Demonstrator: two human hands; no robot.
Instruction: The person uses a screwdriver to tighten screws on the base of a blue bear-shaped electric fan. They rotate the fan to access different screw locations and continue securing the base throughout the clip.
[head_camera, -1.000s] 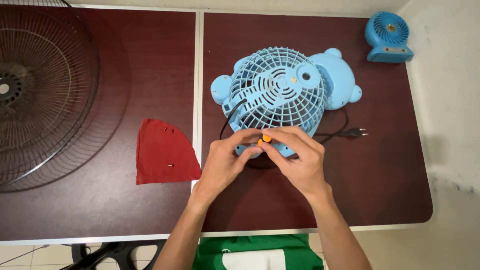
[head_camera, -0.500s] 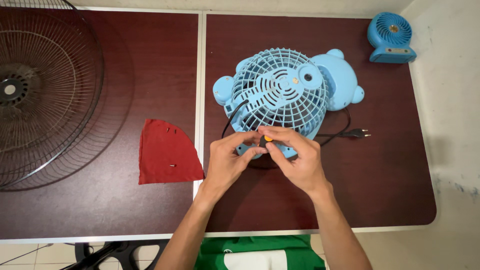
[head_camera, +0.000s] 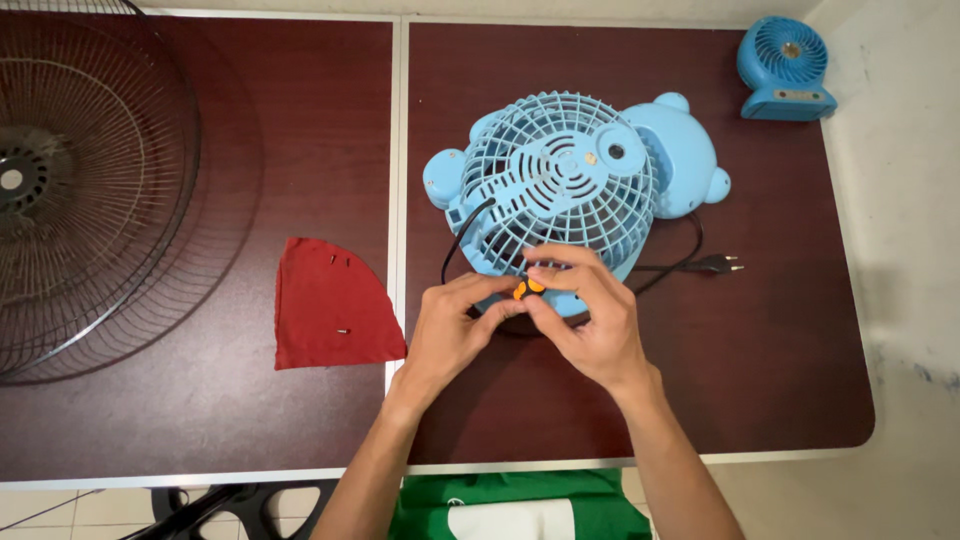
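A light-blue bear-shaped table fan (head_camera: 565, 185) lies on the dark red table, grille side up, its black cord (head_camera: 690, 255) trailing right to a plug (head_camera: 715, 264). My right hand (head_camera: 590, 320) grips a small screwdriver with an orange and black handle (head_camera: 526, 288) at the fan's near edge. My left hand (head_camera: 455, 325) pinches beside that handle, fingertips touching the fan's lower rim. The screwdriver's tip is hidden behind my fingers.
A red cloth (head_camera: 330, 305) with small loose screws (head_camera: 342, 330) lies left of my hands. A large wire fan guard (head_camera: 70, 190) fills the far left. A small blue desk fan (head_camera: 788, 65) stands at the back right corner. A pale seam (head_camera: 400, 150) splits the tabletop.
Both hands stay at the fan's near edge. My right fingers have shifted on the screwdriver, so the orange handle shows more than half a second ago.
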